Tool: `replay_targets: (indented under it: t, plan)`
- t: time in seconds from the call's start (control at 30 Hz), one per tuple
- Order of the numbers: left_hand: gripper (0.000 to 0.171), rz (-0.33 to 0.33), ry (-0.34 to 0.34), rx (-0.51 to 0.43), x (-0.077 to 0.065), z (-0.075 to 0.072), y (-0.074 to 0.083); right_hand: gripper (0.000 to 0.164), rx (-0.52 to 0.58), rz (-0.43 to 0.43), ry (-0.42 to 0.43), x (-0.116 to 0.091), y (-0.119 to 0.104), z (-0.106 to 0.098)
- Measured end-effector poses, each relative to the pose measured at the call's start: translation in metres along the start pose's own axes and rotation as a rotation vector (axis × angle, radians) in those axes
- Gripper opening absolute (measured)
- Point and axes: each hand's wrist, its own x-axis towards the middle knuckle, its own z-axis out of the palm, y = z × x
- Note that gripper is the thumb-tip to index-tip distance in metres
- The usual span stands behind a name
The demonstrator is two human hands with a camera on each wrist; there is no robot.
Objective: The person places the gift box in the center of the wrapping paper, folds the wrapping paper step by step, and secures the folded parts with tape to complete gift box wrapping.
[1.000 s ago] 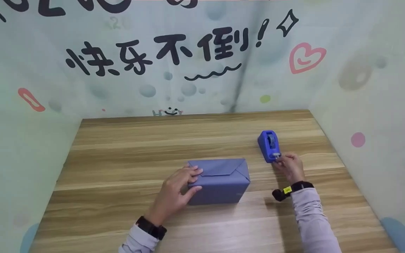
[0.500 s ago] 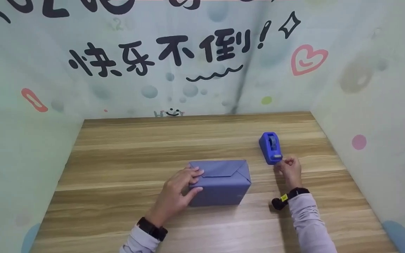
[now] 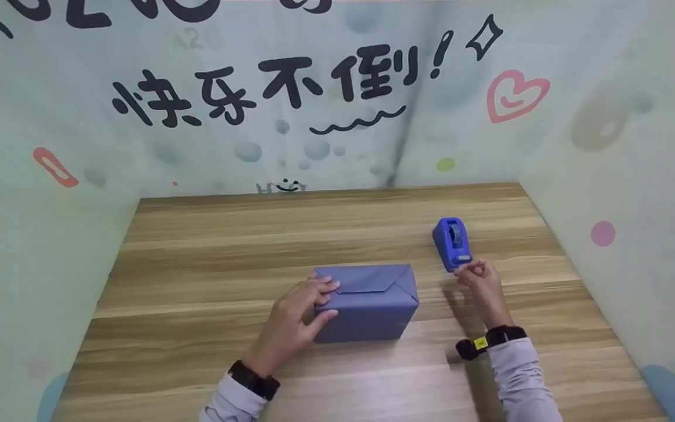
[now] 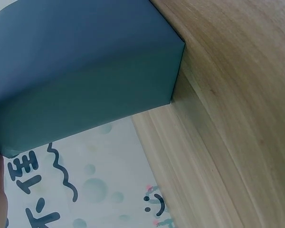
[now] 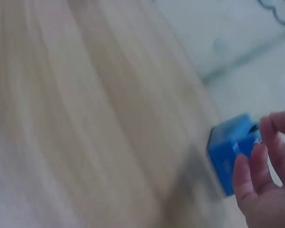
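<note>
A box wrapped in blue-grey paper [image 3: 367,319] stands on the table, its folded pointed flap facing up. My left hand [image 3: 293,319] grips the box's left end, fingers over the top edge and thumb on the near side. In the left wrist view the wrapped box [image 4: 90,71] fills the upper left. A blue tape dispenser [image 3: 451,243] stands behind and right of it. At its front end, my right hand [image 3: 484,287] has thumb and forefinger pinched together on what looks like a short piece of clear tape, barely visible. The right wrist view, blurred, shows the dispenser [image 5: 232,159] beyond the fingers.
The wood-grain table [image 3: 226,234] is bounded by a printed backdrop [image 3: 326,152] at the back and pale panels on both sides. A black wrist camera [image 3: 471,349] sticks out from the right wrist, low over the table.
My right hand has drawn away from the dispenser's cutting edge and now hovers just in front of it, fingertips still together. My left hand and the box have stayed in place.
</note>
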Motion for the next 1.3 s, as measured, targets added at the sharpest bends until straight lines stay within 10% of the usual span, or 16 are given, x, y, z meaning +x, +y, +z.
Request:
replay_targets:
  t: [0.33,0.77,1.3]
  plan:
    - [0.016,0.005,-0.004,0.006,-0.002,0.001,0.000,0.025,0.126,-0.247,-0.460,-0.045,-0.054,0.060]
    - [0.016,-0.012,-0.010,0.016,-0.003,-0.001,0.002,0.023,-0.351,-0.357,-0.398,-0.110,-0.076,0.139]
    - [0.032,-0.035,-0.177,0.238,0.005,-0.007,0.015,0.025,-0.564,-0.426,-0.327,-0.121,-0.065,0.153]
